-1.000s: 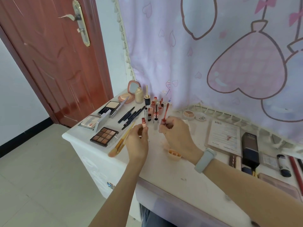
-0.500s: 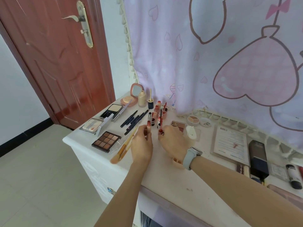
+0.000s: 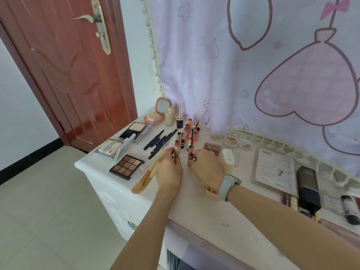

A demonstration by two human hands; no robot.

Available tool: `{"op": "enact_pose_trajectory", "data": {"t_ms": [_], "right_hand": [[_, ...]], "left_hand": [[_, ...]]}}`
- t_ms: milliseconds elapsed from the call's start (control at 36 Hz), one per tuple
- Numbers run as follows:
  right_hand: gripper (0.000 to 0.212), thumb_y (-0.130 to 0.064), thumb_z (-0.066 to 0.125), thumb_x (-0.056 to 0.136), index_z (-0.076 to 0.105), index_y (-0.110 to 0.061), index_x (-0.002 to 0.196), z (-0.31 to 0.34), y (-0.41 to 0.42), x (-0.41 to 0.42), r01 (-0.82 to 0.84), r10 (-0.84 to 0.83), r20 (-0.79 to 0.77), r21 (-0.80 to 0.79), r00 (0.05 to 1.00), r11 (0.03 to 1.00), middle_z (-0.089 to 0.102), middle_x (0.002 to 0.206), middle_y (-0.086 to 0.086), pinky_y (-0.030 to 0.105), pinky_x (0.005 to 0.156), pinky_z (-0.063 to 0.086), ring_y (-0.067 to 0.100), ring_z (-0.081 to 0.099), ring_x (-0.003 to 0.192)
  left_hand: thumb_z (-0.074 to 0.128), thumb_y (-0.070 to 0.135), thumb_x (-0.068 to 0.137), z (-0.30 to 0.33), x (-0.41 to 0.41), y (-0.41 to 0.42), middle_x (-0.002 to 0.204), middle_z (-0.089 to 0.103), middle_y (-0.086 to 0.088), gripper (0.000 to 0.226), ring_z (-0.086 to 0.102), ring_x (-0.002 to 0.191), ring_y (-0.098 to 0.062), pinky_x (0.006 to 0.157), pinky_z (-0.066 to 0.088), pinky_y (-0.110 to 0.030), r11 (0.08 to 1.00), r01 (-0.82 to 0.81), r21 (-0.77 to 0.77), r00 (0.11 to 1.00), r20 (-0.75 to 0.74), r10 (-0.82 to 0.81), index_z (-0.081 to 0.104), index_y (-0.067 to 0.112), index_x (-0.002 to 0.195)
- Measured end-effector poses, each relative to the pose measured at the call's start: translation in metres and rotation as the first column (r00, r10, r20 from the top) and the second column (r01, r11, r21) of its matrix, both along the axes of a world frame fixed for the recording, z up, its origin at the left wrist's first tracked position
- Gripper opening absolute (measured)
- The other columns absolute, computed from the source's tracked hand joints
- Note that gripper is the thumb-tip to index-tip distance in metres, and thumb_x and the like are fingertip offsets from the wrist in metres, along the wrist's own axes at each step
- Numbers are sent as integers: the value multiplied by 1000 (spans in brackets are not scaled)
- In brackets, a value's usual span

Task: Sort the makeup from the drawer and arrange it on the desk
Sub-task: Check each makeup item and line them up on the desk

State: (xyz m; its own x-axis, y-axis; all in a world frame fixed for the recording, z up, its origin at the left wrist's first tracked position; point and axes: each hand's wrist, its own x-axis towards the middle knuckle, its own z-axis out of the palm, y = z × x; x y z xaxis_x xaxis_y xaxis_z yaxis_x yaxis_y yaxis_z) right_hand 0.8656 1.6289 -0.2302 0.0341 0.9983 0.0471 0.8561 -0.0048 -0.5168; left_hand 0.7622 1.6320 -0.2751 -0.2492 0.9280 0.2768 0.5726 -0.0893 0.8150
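Head view. White worktop (image 3: 204, 217) against a pink heart-print curtain (image 3: 272, 65); reddish-brown door (image 3: 68, 75) to the left of the curtain, pale tiled floor (image 3: 39, 211) below.

Left hand (image 3: 169, 172): fingers curled round a slim pale-pink lip tube (image 3: 176, 149), held upright with its base at the worktop. Right hand (image 3: 208, 168): fingers curled round a dark-red lip tube (image 3: 190, 157), also upright, just right of the pink tube, the two tubes close but apart. Grey-blue wristband (image 3: 227, 187) on the right wrist.

Positions relative to the two held tubes:
- Directly behind: cluster of upright lip glosses and small bottles (image 3: 190, 131), several uncapped with wands standing up.
- Behind and left: row of dark pencils (image 3: 159, 141) lying diagonally; beyond them a beige foundation bottle (image 3: 169, 118) and an open pink compact with mirror (image 3: 155, 115).
- Left: brown eyeshadow palette (image 3: 126, 167), open; two orange-handled brushes (image 3: 149, 173) between palette and left hand.
- Far left: black-cased powder compact (image 3: 134, 130), open; a clear-cased palette (image 3: 110, 149) nearer the worktop corner.
- Right: small blush palette (image 3: 212, 149), round three-shade pot (image 3: 230, 142), white round lid (image 3: 245, 145).
- Far right: printed card in a clear sleeve (image 3: 274, 170), dark rectangular box (image 3: 307, 188), black-and-white tube (image 3: 349, 210).
- Near the right wrist: small peach-coloured item (image 3: 211, 191), partly hidden, kind not discernible.
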Motion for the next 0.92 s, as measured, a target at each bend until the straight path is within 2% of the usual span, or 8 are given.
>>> {"op": "enact_pose_trajectory", "data": {"t_ms": [139, 278, 361, 444, 528, 639, 778, 917], "right_hand": [[19, -21, 54, 89, 64, -5, 90, 3, -6, 2, -16, 17, -10, 23, 1000, 1000, 66, 89, 15, 38, 72, 51, 33, 61, 86], [21, -22, 55, 89, 63, -6, 101, 11, -17, 6, -36, 41, -53, 93, 998, 995, 67, 89, 11, 40, 77, 50, 29, 60, 87], [31, -20, 56, 88, 59, -1, 112, 13, -25, 13, -18, 30, -115, 108, 993, 994, 67, 91, 11, 37, 79, 49, 28, 61, 88], [37, -23, 56, 89, 56, -2, 120, 14, -34, 25, -13, 27, -159, 88, 987, 996, 68, 87, 10, 30, 74, 47, 23, 61, 86], [45, -26, 56, 90, 50, -10, 131, 14, -46, 34, -29, 43, -216, 68, 975, 997, 66, 78, 0, 10, 55, 39, 6, 58, 68], [25, -26, 60, 89, 63, -20, 112, 17, -63, 52, -76, 97, -245, 95, 965, 993, 60, 82, -14, -3, 56, 36, -10, 53, 61], [16, -26, 57, 90, 67, -27, 103, 20, -89, 93, -211, 219, -93, 88, 971, 973, 57, 87, -24, 3, 68, 37, -10, 52, 75], [21, -28, 53, 93, 62, -28, 111, 18, -107, 138, -255, 252, 124, 8, 960, 967, 56, 96, -16, 9, 69, 36, -1, 51, 84]], "left_hand": [[51, 15, 94, 2, 1, -5, 126, 57, -12, 39, 59, 108, -25, 88, 50, -40, 1000, 7, 11, 1000, 25, -7, 45, 7, 132], [52, 19, 94, 2, 1, -19, 123, 56, -14, 40, 58, 105, -25, 83, 51, -34, 998, -6, 58, 999, 37, 4, 45, 7, 132], [56, 9, 90, -1, 1, -30, 123, 55, -13, 42, 55, 110, -24, 81, 50, -27, 994, 13, 113, 1000, 4, -14, 47, 3, 130], [58, 7, 88, 0, -1, -39, 124, 55, -12, 44, 53, 113, -24, 87, 47, -29, 992, 22, 122, 1000, -5, -22, 47, 3, 130], [57, 9, 90, 4, -3, -45, 127, 53, -12, 44, 51, 116, -23, 92, 45, -33, 995, 12, 100, 1000, 24, -14, 46, 4, 131], [59, 8, 88, 8, -1, -62, 119, 56, -10, 35, 53, 111, -23, 89, 47, -33, 987, 66, 150, 998, -13, -65, 53, 5, 123], [63, 8, 86, 9, 18, -95, 112, 60, -3, 26, 56, 102, -18, 84, 35, -15, 956, 210, 204, 974, -127, -186, 61, 9, 112], [63, 13, 85, 8, 51, -121, 107, 64, -3, 22, 60, 95, -21, 81, 46, -28, 879, 439, 187, 883, -271, -383, 65, 11, 107]]}}
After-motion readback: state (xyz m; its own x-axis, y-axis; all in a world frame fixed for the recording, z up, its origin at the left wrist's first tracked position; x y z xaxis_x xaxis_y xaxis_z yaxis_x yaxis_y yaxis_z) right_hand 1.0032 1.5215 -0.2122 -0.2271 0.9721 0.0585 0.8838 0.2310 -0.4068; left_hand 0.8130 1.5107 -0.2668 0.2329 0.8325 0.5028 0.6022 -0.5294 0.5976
